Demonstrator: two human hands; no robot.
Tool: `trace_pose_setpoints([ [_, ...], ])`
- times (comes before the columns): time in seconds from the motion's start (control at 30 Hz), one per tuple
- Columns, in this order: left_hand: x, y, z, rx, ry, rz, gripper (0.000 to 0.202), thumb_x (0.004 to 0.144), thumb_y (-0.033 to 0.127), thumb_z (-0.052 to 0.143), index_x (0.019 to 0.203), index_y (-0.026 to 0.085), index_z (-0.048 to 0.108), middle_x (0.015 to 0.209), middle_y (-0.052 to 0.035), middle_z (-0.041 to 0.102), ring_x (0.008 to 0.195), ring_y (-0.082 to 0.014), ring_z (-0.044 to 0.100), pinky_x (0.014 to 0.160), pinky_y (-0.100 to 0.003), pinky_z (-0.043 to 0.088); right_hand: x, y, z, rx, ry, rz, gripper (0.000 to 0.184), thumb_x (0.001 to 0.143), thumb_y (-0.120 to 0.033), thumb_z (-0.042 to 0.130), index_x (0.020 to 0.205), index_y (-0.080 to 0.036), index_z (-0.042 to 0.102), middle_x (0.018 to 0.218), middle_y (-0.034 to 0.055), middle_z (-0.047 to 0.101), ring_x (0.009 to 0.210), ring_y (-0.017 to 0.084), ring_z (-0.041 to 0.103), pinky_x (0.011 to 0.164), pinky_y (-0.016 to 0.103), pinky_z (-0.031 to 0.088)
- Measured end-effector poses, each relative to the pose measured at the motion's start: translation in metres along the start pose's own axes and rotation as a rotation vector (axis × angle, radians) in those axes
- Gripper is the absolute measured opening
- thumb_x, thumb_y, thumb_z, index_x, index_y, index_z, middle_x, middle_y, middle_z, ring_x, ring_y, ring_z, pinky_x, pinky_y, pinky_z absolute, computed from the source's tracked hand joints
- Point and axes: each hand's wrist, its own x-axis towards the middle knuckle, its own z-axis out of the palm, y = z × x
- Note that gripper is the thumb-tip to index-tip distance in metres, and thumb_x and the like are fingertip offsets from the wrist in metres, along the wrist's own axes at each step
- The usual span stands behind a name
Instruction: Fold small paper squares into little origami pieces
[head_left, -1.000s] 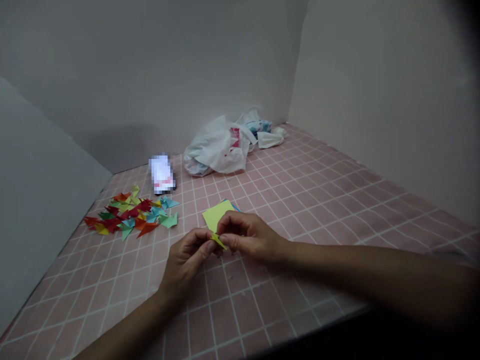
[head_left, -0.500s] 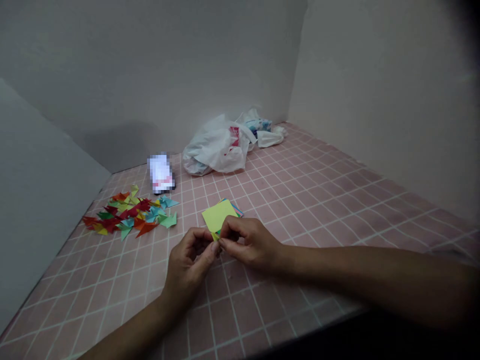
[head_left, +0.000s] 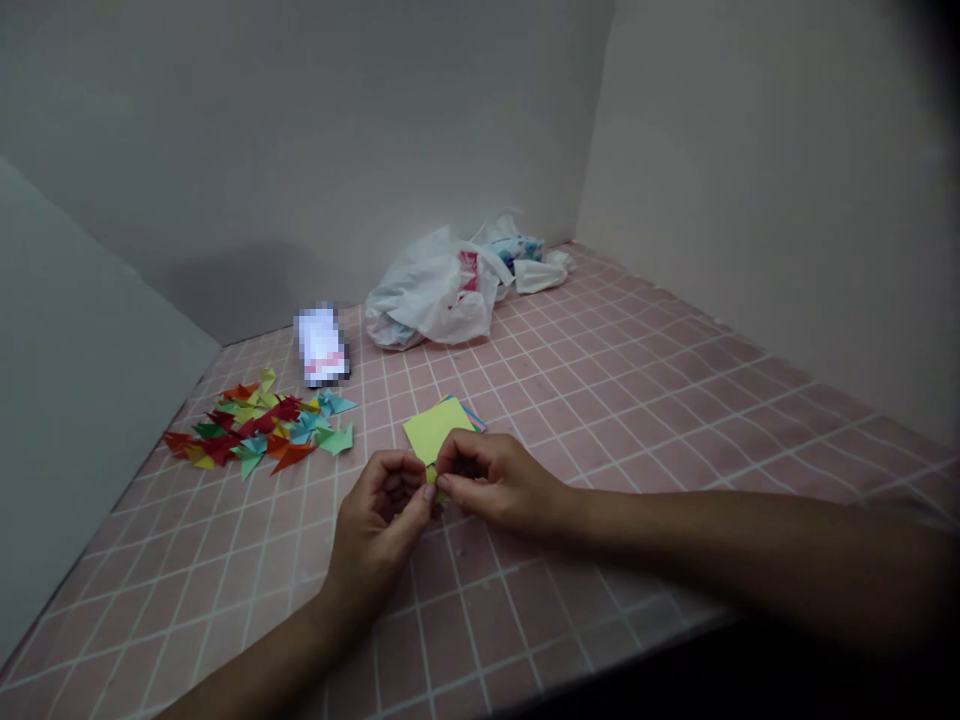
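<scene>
Between my hands is a small folded piece of yellow paper [head_left: 431, 476], mostly covered by the fingers. My left hand [head_left: 386, 505] pinches it from the left between thumb and fingers. From the right, my right hand [head_left: 499, 485] pinches the same paper, its thumb and index fingertip close to the left thumb. Just beyond the hands lies a stack of square paper sheets [head_left: 437, 428], yellow on top, with blue and pink edges showing at its right side.
A pile of folded paper cranes [head_left: 259, 425] in several colours lies to the left. Behind it a lit phone [head_left: 321, 345] leans upright, its screen blurred. White plastic bags [head_left: 435, 295] sit against the back wall. Pink tiles [head_left: 600, 400] cover the surface.
The fingers have shifted slightly around the folded yellow paper, and less of it shows now. Both hands stay in nearly the same place, still pinching.
</scene>
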Motion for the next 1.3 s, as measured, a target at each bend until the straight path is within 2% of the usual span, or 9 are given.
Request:
trace_pose_setpoints([
  [0.33,0.0001,-0.0009,-0.0013,-0.062,-0.036,0.009,0.015,0.082,0.015,0.067,0.094,0.02,0.06,0.076,0.0022,0.064,0.063,-0.0091,0.064,0.059,-0.019,0.056,0.0014,0.0022,0.0016,0.165,0.002,0.128,0.006,0.078,-0.017,0.061,0.076,-0.018,0.055,0.062,-0.0044,0.055,0.055,0.009,0.049,0.052,0.023,0.037],
  [0.53,0.0009,0.0001,-0.0013,-0.032,-0.034,-0.008,0.01,0.083,0.015,0.066,0.089,0.02,0.06,0.076,0.0032,0.062,0.063,-0.0089,0.063,0.059,-0.019,0.054,0.0024,0.0033,0.0016,0.205,-0.01,0.151,0.006,0.077,-0.016,0.06,0.076,-0.018,0.055,0.061,-0.0052,0.054,0.053,0.008,0.049,0.05,0.022,0.036],
  [0.67,0.0005,0.0007,-0.002,0.021,-0.047,0.033,0.006,0.083,0.014,0.065,0.083,0.019,0.061,0.073,0.0036,0.061,0.063,-0.0086,0.061,0.06,-0.019,0.052,0.0025,0.0029,0.0011,0.213,-0.017,0.158,0.006,0.078,-0.018,0.06,0.076,-0.017,0.055,0.061,-0.0053,0.054,0.053,0.008,0.049,0.05,0.022,0.036],
  [0.87,0.0,0.0012,-0.0031,-0.034,-0.062,-0.063,0.003,0.085,0.017,0.064,0.085,0.019,0.062,0.073,0.0032,0.064,0.063,-0.0091,0.063,0.06,-0.019,0.053,0.0027,0.0011,0.0007,0.22,-0.023,0.19,0.007,0.077,-0.018,0.062,0.077,-0.017,0.055,0.061,-0.0051,0.055,0.052,0.008,0.049,0.05,0.022,0.036],
  [1.07,-0.0005,-0.0003,-0.0053,-0.077,-0.067,-0.081,0.002,0.085,0.018,0.065,0.084,0.019,0.064,0.075,0.0034,0.063,0.064,-0.0089,0.062,0.06,-0.019,0.053,0.0023,0.0005,0.0007,0.205,-0.033,0.182,0.007,0.078,-0.018,0.061,0.075,-0.017,0.055,0.06,-0.005,0.054,0.052,0.008,0.048,0.049,0.022,0.036],
  [1.3,0.0,0.0002,-0.0069,-0.064,-0.078,-0.088,0.002,0.084,0.018,0.065,0.083,0.019,0.065,0.076,0.0022,0.067,0.067,-0.0103,0.064,0.061,-0.019,0.054,0.002,-0.0009,0.0013,0.276,-0.033,0.245,0.009,0.079,-0.015,0.061,0.073,-0.017,0.054,0.058,-0.0058,0.054,0.051,0.007,0.049,0.05,0.021,0.037],
])
